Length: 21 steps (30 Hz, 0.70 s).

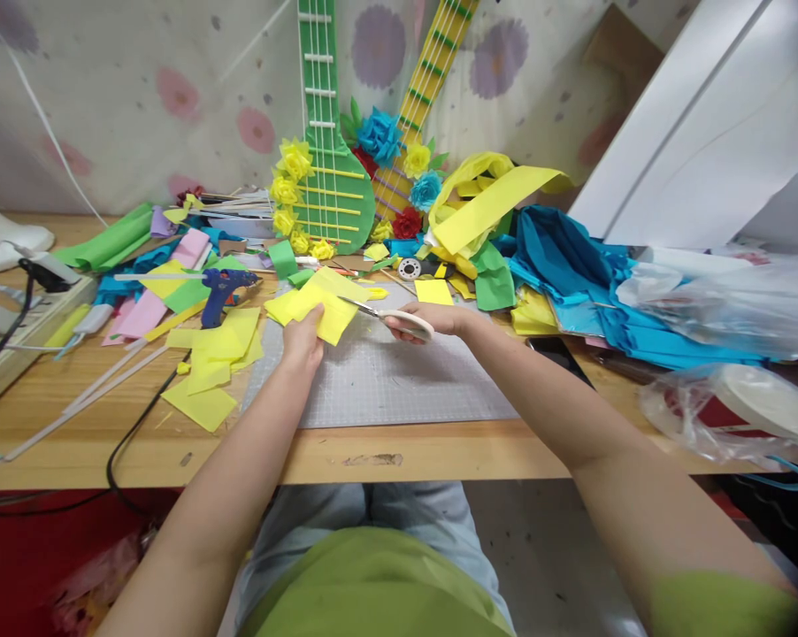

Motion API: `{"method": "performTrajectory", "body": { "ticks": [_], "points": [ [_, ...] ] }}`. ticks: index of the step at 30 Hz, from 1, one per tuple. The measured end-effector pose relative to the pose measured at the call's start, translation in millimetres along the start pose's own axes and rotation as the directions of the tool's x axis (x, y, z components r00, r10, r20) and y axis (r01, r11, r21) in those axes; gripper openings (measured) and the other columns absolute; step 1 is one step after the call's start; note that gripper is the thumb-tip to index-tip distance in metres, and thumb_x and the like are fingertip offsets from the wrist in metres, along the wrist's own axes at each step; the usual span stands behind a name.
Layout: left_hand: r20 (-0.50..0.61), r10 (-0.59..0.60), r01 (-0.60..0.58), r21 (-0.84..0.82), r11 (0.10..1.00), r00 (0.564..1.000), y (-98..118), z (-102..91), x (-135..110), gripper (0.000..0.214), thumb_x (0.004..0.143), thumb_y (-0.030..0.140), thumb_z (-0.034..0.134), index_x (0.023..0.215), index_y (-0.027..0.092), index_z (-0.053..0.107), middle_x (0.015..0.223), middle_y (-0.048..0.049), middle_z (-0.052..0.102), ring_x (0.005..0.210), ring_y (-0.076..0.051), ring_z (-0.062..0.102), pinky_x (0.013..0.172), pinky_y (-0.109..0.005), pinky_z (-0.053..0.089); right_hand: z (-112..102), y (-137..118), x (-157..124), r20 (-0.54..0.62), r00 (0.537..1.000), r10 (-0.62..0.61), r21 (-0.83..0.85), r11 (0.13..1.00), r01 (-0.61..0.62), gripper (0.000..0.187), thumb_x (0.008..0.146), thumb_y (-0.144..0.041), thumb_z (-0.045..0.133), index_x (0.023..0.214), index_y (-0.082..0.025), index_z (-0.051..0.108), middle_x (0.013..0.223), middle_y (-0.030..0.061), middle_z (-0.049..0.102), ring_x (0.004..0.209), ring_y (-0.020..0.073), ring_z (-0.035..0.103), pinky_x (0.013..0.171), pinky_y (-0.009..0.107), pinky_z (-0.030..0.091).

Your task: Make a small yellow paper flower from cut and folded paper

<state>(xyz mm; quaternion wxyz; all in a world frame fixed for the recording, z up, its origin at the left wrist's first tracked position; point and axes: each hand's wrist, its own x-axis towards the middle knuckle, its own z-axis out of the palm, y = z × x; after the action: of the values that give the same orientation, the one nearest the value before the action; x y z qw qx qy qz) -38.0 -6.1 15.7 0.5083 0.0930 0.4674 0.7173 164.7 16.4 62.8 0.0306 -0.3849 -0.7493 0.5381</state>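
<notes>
My left hand (pixel 304 337) is closed on a yellow sheet of crepe paper (pixel 329 301), held up over the grey cutting mat (pixel 399 389). Scissors with pale handles (pixel 409 325) are in my right hand (pixel 432 317), its fingers around the grips. Their blades point left and reach the paper's right edge; whether they are cutting into it I cannot tell. Left of my left hand lie several cut yellow paper pieces (pixel 213 363). A blue glue gun (pixel 221 295) rests just beyond them. Behind the mat sits a small yellow square (pixel 433 292).
A green paper-covered guitar shape (pixel 339 199) and a yellow one (pixel 399 177) lean at the back, with paper flowers. Blue crepe paper (pixel 564 257) is heaped at right, near a plastic-wrapped roll (pixel 737 407). A power strip (pixel 34 327) and a black cable (pixel 137 425) lie at left.
</notes>
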Motion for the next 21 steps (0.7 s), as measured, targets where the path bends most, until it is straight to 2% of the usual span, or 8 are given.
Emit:
{"method": "performTrajectory", "body": {
  "ticks": [7, 15, 21],
  "points": [
    [0.003, 0.002, -0.002, 0.002, 1.000, 1.000, -0.7, -0.6, 1.1, 0.028, 0.067, 0.000, 0.058, 0.092, 0.013, 0.060, 0.110, -0.0102, 0.063, 0.099, -0.021, 0.061, 0.085, -0.037, 0.051, 1.1, -1.4, -2.0, -0.021, 0.999, 0.027, -0.005, 1.000, -0.027, 0.047, 0.069, -0.060, 0.055, 0.066, -0.014, 0.052, 0.049, -0.0035, 0.047, 0.042, 0.0053, 0.041, 0.043, 0.019, 0.033],
    [0.021, 0.004, -0.004, 0.005, 1.000, 1.000, -2.0, -0.3, -1.0, 0.030, 0.066, 0.000, 0.059, 0.094, 0.013, 0.060, 0.110, -0.0105, 0.063, 0.097, -0.021, 0.062, 0.085, -0.038, 0.051, -1.6, 2.5, -0.6, 0.080, 0.997, 0.015, -0.017, 1.000, -0.013, 0.054, 0.074, -0.066, 0.044, 0.071, -0.013, 0.052, 0.052, -0.0019, 0.050, 0.046, 0.0067, 0.046, 0.047, 0.020, 0.039],
    [0.067, 0.018, -0.020, 0.023, 1.000, 0.998, -10.0, -0.6, -5.5, 0.031, 0.066, 0.002, 0.061, 0.095, 0.013, 0.061, 0.105, -0.0099, 0.065, 0.095, -0.020, 0.063, 0.085, -0.037, 0.050, 0.8, 2.4, 8.3, 0.080, 0.997, -0.004, 0.022, 1.000, 0.002, 0.050, 0.074, -0.063, 0.047, 0.073, -0.014, 0.052, 0.053, -0.0025, 0.049, 0.046, 0.0067, 0.046, 0.046, 0.019, 0.039]
  ]
}}
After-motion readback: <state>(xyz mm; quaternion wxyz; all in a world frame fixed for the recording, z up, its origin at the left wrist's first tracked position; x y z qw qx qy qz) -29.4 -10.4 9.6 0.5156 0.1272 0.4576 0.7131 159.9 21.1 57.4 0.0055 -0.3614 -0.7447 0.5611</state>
